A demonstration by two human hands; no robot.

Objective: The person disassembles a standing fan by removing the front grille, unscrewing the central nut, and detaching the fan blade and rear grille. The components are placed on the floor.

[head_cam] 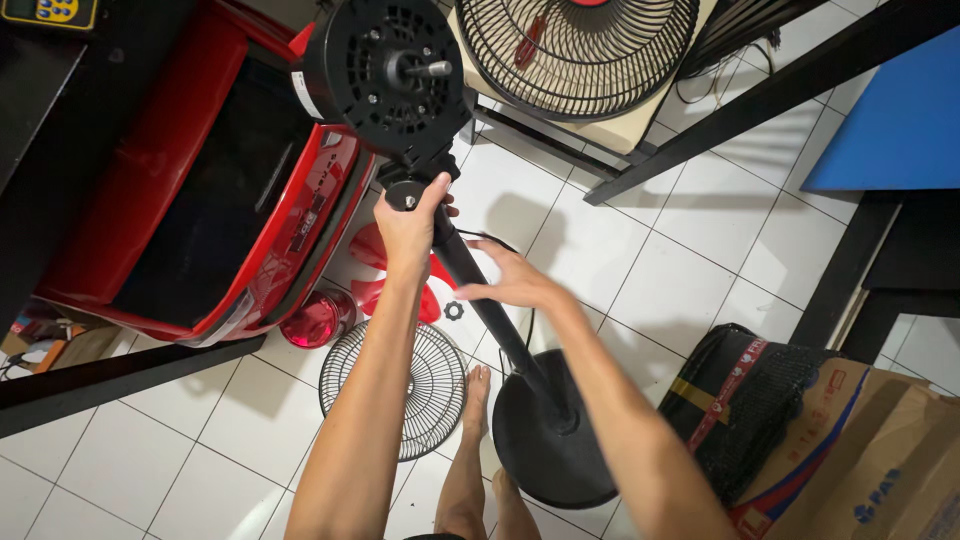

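**Stand fan without blades or guards, both hands on the upright**

Left hand (412,222): arm stretched forward and up, fingers closed around the top of the black round fan pole (490,310), just below the neck joint. The thumb lies over the joint's black knob. Firm wrap, nothing else held.

Right hand (512,282): arm reaches in from the lower right, wrist bent left. Fingers are spread and mostly straight, the palm pressed against the pole's side lower down. Touching, not clasped; whether any finger curls behind the pole cannot be told.

The black vented fan motor housing (385,72) sits at the pole's top, its bare metal shaft pointing toward the camera. The pole runs down to a black round plastic base (550,440) on the white tiled floor (700,250).

Edges and room: a bare foot (477,392) stands just beside the base. A black wire fan guard (395,385) lies flat on the tiles left of the foot, with red translucent fan blades (372,270) and a small black toothed nut (454,311) behind the forearms. A red glossy cabinet (200,190) crowds the left; a black table frame (740,100) and a second black wire guard (580,50) close the top. A brown cardboard box (860,450) sits right of the base. Open tiles remain between the pole and the frame.
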